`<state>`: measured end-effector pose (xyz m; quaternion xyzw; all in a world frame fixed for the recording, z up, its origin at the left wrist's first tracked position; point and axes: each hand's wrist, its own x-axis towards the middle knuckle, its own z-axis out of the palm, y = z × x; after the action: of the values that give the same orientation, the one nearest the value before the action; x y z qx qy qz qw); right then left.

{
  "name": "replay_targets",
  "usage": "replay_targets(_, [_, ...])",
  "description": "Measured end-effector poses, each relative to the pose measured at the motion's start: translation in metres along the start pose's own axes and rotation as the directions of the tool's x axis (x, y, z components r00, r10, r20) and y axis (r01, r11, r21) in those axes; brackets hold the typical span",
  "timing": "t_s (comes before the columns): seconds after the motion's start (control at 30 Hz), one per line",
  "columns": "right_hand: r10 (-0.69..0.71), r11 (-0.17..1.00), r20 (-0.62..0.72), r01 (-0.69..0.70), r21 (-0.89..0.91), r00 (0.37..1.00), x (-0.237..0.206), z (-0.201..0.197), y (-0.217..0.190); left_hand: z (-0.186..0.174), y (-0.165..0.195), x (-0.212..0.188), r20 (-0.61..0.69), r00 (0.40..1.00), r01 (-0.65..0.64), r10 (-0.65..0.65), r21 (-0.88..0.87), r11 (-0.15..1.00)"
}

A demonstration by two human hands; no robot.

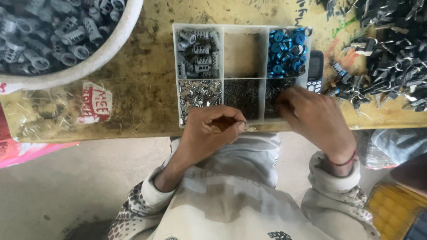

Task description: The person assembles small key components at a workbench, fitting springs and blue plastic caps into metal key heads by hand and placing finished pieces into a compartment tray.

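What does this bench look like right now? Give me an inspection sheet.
Surface: worn yellow bench, stained, with a red-and-white label.
Job's things: six-compartment tray; grey cylinders, blue rings, small metal bits in the lower row, one compartment bare.
Clutter: bowl of grey parts, dark metal pile, keypad phone.
Hands: left hand pinches a small part at the tray's edge; right hand reaches into the lower right compartment.
Cables: nothing seen.
Surroundings: concrete floor, pink sheet.

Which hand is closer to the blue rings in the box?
Right. The right hand reaches into the compartment just below the blue rings; the left hand is farther away, at the tray's near edge.
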<state>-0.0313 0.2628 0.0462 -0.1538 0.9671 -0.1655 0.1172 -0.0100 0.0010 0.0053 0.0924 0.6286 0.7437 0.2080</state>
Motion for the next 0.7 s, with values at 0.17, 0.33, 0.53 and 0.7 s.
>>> replay_targets(0.17, [0.049,0.995,-0.172,-0.034,0.091,0.984,-0.005,0.008,0.006,-0.002,0.001,0.001,-0.003,1.0,0.027,-0.027,-0.019,0.999])
replay_targets(0.33, [0.151,0.725,-0.086,-0.051,0.686,0.985,-0.012,0.016,0.003,0.006,0.001,0.003,-0.037,0.997,-0.063,0.067,0.081,0.995])
replay_targets(0.53, [0.051,0.407,-0.085,0.057,0.912,0.995,-0.027,0.054,-0.028,0.018,0.005,-0.008,-0.029,0.997,-0.071,0.07,-0.049,0.996])
replay_targets(0.7, [0.046,0.308,-0.037,0.021,0.951,0.998,-0.036,0.054,-0.033,0.01,0.002,-0.01,0.071,0.996,0.073,-0.054,-0.298,0.952])
